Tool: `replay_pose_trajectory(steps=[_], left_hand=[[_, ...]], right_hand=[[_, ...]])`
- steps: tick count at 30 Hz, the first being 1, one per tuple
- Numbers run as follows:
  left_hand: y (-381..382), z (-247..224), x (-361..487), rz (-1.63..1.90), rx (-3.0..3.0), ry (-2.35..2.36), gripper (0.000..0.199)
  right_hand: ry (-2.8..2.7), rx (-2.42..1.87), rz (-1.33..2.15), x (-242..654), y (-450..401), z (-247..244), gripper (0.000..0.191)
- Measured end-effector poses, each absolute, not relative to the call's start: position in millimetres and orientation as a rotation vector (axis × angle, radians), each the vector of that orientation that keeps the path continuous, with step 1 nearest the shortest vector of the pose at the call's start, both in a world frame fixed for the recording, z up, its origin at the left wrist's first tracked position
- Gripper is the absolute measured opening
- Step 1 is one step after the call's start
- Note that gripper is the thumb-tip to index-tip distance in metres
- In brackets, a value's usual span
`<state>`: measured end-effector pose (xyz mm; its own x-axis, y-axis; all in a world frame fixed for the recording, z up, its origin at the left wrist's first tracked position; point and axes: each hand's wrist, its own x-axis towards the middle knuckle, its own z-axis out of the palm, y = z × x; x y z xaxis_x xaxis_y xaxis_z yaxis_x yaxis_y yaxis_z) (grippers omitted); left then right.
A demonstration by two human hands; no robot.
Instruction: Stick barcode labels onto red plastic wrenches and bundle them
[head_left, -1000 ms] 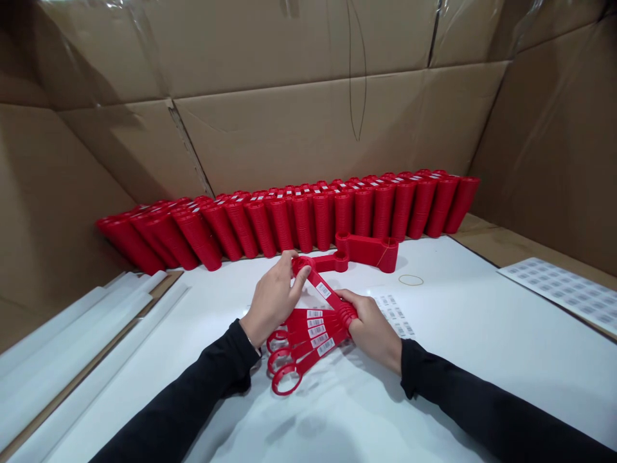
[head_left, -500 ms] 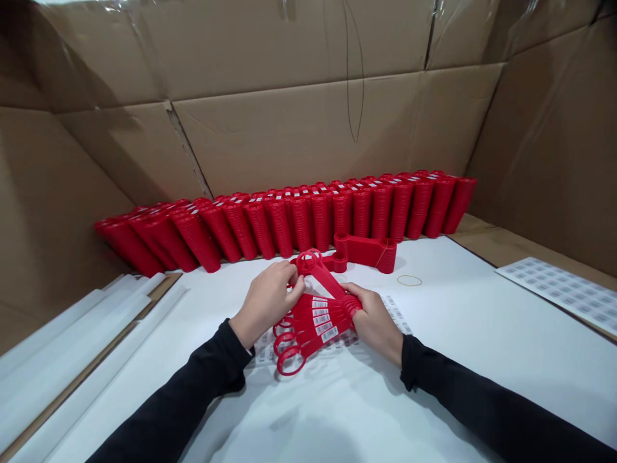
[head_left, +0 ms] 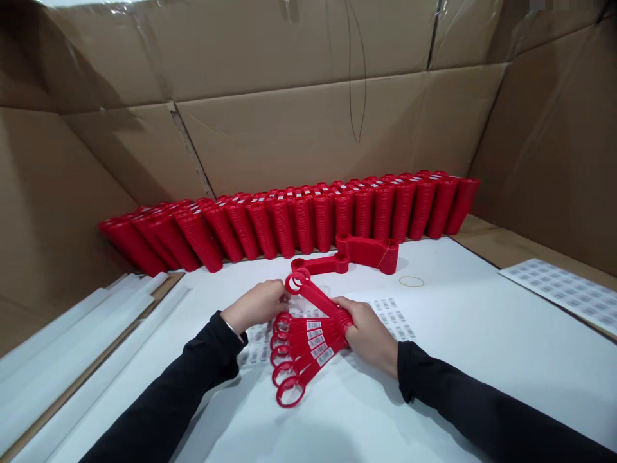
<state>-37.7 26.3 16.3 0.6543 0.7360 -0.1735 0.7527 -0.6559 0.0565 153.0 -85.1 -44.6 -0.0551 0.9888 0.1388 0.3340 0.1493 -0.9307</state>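
My right hand (head_left: 372, 334) grips the narrow end of a fan of red plastic pieces (head_left: 308, 344), each with a ring at its outer end. White barcode labels (head_left: 318, 349) show on several lower pieces of the fan. The uppermost piece (head_left: 315, 297) stands apart from the others and shows no label on its visible face. My left hand (head_left: 258, 305) is closed beside the ring ends, fingertips bent together; what they pinch, if anything, is hidden. Beneath the fan and both hands lies a sheet of barcode labels (head_left: 393, 316), partly covered.
Long rows of stacked red pieces (head_left: 303, 222) line the cardboard wall (head_left: 289, 141). Before them lie a banded red bundle (head_left: 369, 253) and a smaller red stack (head_left: 321, 264). A loose rubber band (head_left: 411, 281) and another label sheet (head_left: 563, 289) are right; white sheets (head_left: 96, 334) lie left.
My left hand has drawn back left and down from the top piece's ring. The fan, in my right hand, has come slightly nearer and spread wider, uncovering the small red stack behind.
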Motion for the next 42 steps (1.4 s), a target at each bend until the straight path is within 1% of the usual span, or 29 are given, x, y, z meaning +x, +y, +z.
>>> replay_pose_trajectory(steps=[9, 13, 18, 21, 24, 29, 42], left_hand=[[31, 9, -39, -0.247, 2.748, 1.321, 0.016], [37, 18, -44, -0.23, 2.721, 1.272, 0.018], [28, 50, -46, -0.059, 2.435, 1.17, 0.025], [9, 58, -33, 0.127, 2.238, 1.029, 0.027], [-6, 50, -16, 0.23, 2.18, 0.95, 0.026], [-11, 36, -4, 0.272, 2.141, 0.982, 0.026], [-12, 32, -2, 0.348, 2.098, 0.996, 0.026]], right_hand=[[-1.558, -1.344, 0.923, 154, -84, -45, 0.051], [-1.547, -1.371, 0.917, 155, -82, -45, 0.052], [-1.522, -1.368, 0.931, 156, -80, -48, 0.05], [-1.514, -1.372, 0.91, 156, -81, -48, 0.052], [-1.503, -1.34, 0.886, 156, -82, -46, 0.053], [-1.504, -1.292, 0.909, 155, -83, -44, 0.055], [-1.489, -1.286, 0.922, 154, -84, -43, 0.052]])
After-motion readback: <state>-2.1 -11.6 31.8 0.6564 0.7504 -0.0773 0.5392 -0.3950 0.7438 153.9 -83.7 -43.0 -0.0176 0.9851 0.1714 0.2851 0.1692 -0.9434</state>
